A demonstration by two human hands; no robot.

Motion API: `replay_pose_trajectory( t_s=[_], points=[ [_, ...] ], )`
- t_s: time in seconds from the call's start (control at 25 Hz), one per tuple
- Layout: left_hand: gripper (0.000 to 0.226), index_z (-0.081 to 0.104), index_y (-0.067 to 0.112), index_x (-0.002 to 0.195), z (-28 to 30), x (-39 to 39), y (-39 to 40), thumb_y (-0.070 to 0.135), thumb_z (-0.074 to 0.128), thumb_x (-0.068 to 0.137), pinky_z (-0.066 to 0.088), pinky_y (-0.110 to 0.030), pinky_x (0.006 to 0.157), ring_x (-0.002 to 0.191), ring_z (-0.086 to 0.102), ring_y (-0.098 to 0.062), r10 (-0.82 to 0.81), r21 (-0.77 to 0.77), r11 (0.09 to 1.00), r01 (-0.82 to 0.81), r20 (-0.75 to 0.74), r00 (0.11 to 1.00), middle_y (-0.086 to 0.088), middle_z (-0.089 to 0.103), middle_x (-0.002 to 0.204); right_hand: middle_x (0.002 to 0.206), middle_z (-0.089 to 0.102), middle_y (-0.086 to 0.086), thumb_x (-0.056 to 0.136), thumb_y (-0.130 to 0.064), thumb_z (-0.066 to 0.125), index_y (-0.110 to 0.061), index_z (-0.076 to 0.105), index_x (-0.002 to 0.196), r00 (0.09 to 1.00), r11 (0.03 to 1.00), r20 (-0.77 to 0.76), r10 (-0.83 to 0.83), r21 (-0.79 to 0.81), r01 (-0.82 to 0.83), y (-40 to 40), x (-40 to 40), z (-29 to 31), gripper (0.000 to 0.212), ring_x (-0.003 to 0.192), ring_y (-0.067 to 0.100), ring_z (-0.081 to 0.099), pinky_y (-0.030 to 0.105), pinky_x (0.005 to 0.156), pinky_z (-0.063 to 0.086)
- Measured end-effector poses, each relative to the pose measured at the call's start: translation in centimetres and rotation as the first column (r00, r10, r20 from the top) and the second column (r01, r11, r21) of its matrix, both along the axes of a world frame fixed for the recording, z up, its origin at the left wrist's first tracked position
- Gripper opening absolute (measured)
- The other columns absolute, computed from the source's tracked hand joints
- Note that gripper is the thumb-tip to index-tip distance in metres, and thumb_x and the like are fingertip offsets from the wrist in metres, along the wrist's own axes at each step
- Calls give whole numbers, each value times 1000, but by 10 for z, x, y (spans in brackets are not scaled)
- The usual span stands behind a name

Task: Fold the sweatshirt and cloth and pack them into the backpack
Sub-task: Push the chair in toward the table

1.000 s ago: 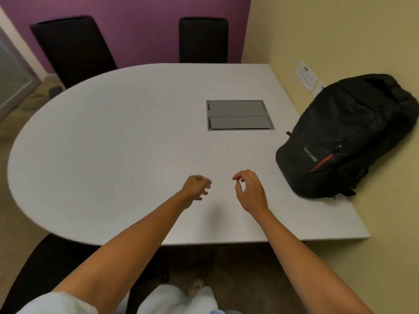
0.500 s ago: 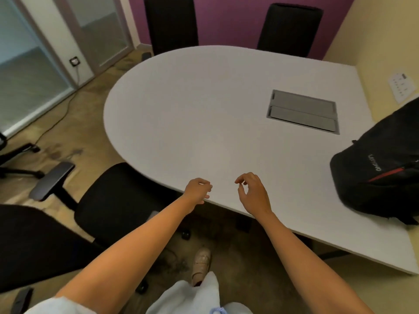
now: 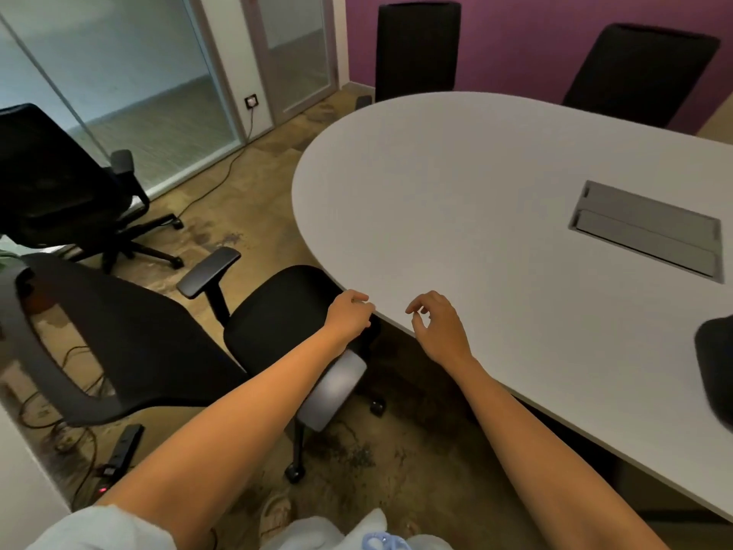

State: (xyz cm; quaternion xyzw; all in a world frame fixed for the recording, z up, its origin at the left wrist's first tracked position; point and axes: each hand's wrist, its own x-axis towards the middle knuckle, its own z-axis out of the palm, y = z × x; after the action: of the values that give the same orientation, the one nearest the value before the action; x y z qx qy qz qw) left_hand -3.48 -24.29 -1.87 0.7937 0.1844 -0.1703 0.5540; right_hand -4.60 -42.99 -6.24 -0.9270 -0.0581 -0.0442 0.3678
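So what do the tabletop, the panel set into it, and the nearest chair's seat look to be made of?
Tabletop: probably matte white laminate, an even surface without grain. Panel: grey, looks like brushed metal, possibly plastic. Seat: black woven fabric, dull, no shine.

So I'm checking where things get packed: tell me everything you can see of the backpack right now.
Only a small part of the backpack shows, a rounded black bulge cut off by the right edge of the view. It looks like dark, matte fabric, blurred, with no logo, zip or strap visible. It rests on the white table near its near-right edge. Neither hand touches it. Whether it is open or closed cannot be told.
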Motion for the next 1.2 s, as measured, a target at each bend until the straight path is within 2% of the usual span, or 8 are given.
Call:
replay_pose_trajectory(
  t_s=[0.2, 0.36, 0.68, 0.8, 0.88, 1.0, 1.12, 1.2],
  points=[
    [30, 57, 16, 126, 19, 15, 60, 16, 58, 96, 51, -24, 69, 95, 68, -20, -31, -7, 999, 32, 121, 992, -5, 65, 109, 101, 58, -12, 92, -13, 56, -27, 64, 92, 1000, 999, 0, -12, 51, 12, 75, 15, 7, 16, 92, 4, 54, 16, 81, 44],
    [28, 60, 17, 121, 27, 30, 132, 17, 59, 93, 55, -29, 82, 97, 67, -21, -74, 39, 997, 67, 191, 979, -4, 66, 111, 99, 63, -8, 89, -11, 58, -27, 65, 88, 996, 979, -52, -70, 188, 78, 174, 28, 21, 17, 96, 10, 55, 25, 84, 47],
    [8, 66, 18, 80, 52, 70, 307, 19, 62, 87, 57, -46, 89, 90, 67, -23, -146, 235, 968, 91, 228, 963, -3, 70, 91, 99, 67, -8, 89, -16, 64, -22, 73, 95, 996, 950, -92, -7, 310, 35, 348, 28, 53, 12, 92, 4, 58, 19, 80, 46],
    [11, 68, 18, 81, 54, 73, 375, 23, 64, 90, 57, -44, 89, 96, 67, -25, -132, 329, 943, 51, 228, 965, -3, 70, 91, 102, 68, -7, 91, -21, 65, -21, 73, 101, 984, 953, -169, 56, 303, -2, 391, 20, 66, 14, 94, 7, 61, 24, 85, 49],
    [10, 70, 19, 94, 51, 66, 411, 28, 65, 92, 55, -38, 87, 98, 65, -21, -246, 434, 890, 143, 191, 950, 0, 69, 99, 103, 68, -8, 92, -23, 64, -20, 73, 104, 968, 957, -211, 133, 282, -70, 416, 15, 76, 15, 96, 9, 62, 26, 86, 50],
    [17, 69, 20, 107, 47, 42, 453, 31, 65, 95, 48, -29, 77, 95, 65, -16, -485, 559, 751, 352, 104, 869, 3, 68, 102, 108, 66, -8, 93, -31, 65, -18, 70, 114, 923, 950, -262, 282, 211, -230, 446, 1, 90, 24, 101, 11, 61, 28, 86, 48],
    [14, 69, 25, 104, 54, 14, 483, 35, 62, 97, 54, -33, 81, 93, 66, -8, -638, 549, 708, 445, 227, 735, 10, 68, 98, 116, 66, -1, 91, -47, 66, -14, 61, 129, 841, 894, -302, 449, 157, -420, 469, -15, 103, 51, 101, 12, 62, 25, 82, 48],
    [23, 67, 27, 107, 62, -4, 499, 46, 57, 98, 53, -30, 85, 97, 64, -6, -754, 523, 642, 561, 300, 584, 13, 67, 103, 114, 63, -6, 82, -63, 68, -20, 50, 140, 759, 829, -334, 559, 217, -515, 485, -23, 100, 73, 99, 4, 59, 18, 81, 47]
  ],
)
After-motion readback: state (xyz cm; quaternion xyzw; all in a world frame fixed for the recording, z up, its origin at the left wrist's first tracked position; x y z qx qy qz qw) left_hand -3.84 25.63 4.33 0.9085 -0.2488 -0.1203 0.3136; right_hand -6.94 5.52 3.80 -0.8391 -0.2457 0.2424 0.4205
